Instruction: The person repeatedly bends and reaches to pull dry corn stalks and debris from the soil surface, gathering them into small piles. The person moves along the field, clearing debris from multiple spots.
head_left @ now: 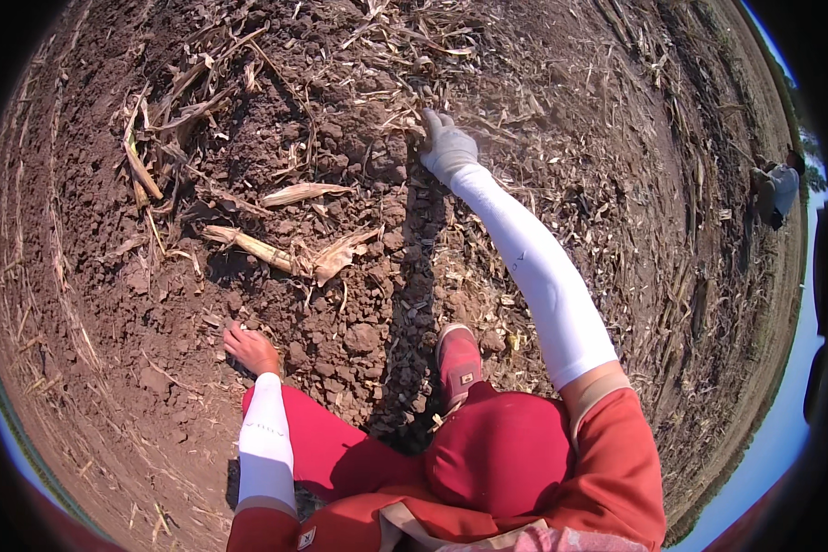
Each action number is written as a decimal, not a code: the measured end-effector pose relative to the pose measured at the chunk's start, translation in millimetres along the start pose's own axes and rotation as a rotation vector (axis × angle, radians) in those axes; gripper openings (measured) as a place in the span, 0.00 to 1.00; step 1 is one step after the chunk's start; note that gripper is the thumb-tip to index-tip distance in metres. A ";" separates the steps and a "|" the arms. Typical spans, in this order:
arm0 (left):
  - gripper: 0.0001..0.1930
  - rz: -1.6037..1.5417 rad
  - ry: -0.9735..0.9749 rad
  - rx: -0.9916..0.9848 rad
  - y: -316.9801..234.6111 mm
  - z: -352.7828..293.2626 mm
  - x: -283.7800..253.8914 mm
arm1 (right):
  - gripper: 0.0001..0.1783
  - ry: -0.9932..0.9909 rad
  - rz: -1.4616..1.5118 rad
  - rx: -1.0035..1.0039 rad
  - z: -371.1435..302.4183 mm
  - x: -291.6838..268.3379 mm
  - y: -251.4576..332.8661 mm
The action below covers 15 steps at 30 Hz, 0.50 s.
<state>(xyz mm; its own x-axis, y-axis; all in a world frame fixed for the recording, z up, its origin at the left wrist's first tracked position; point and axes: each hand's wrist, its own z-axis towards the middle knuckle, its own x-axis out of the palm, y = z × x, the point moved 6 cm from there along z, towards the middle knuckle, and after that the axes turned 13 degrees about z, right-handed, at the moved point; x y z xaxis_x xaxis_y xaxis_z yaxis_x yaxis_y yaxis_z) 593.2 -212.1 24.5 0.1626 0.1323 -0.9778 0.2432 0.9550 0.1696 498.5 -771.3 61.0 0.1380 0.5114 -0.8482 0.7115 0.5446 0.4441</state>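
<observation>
My right hand (450, 150), in a pale grey glove, reaches far forward to the soil and dry husk litter (405, 115). Its visible fingers are stretched out and point at the ground; their tips are partly lost among the husks. Close to my left knee, my bare left hand (253, 350) is low over the brown clods, fingers curled together. A small pale speck shows at its fingertips, too small to name. Between the hands lie a broken dry corn stalk (253, 247) with a torn husk (339, 258), and a separate dry husk (305, 193).
My red shoe (458, 361) stands on the soil beside a dark shadow strip. More dry stalks (143, 170) lie at the upper left. Chopped residue covers the ground on the right. Another person (779, 190) is low to the ground at the far right edge.
</observation>
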 end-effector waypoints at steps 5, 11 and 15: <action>0.16 -0.014 -0.006 -0.021 -5.8 0.5 -3.3 | 0.23 0.060 -0.095 0.088 -1.6 30.3 -24.5; 0.15 0.015 -0.034 -0.003 -4.2 -1.1 -0.8 | 0.23 -0.174 0.239 0.330 -32.0 -3.6 -55.7; 0.15 0.030 -0.047 -0.004 -3.4 0.4 1.0 | 0.19 -0.256 0.479 0.056 -49.7 -35.5 14.5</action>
<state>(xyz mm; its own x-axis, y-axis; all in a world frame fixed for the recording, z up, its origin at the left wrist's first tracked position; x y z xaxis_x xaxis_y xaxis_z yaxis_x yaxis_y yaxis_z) 592.9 -215.3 23.0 0.2143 0.1488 -0.9654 0.2334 0.9519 0.1986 469.7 -748.5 112.0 0.6142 0.5117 -0.6008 0.5623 0.2504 0.7881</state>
